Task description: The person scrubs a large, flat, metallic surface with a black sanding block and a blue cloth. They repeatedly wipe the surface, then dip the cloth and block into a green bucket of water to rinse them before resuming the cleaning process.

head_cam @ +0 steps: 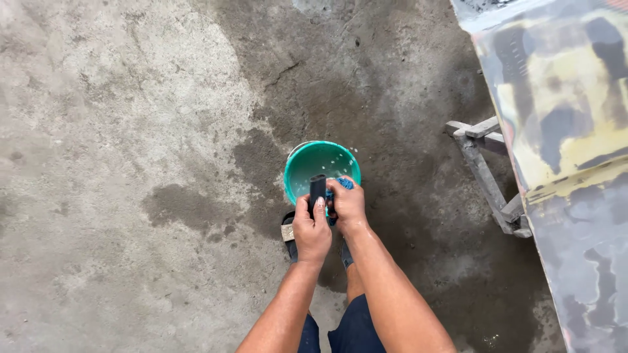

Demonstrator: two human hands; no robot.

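A teal plastic bucket (313, 163) stands on the concrete floor in front of my feet. My left hand (311, 230) is closed around a dark flat block (317, 186), held upright over the bucket's near rim. My right hand (348, 204) is beside it, fingers closed on a blue piece (345, 184) that touches the block. Both hands are close together above the bucket's edge. What lies inside the bucket is hard to make out.
Wet dark patches (190, 209) spread over the concrete floor (98, 131). A large sanded panel (569, 131) with yellow and grey patches rests at the right on a metal stand (487, 170). My sandalled foot (288, 235) shows under my left hand.
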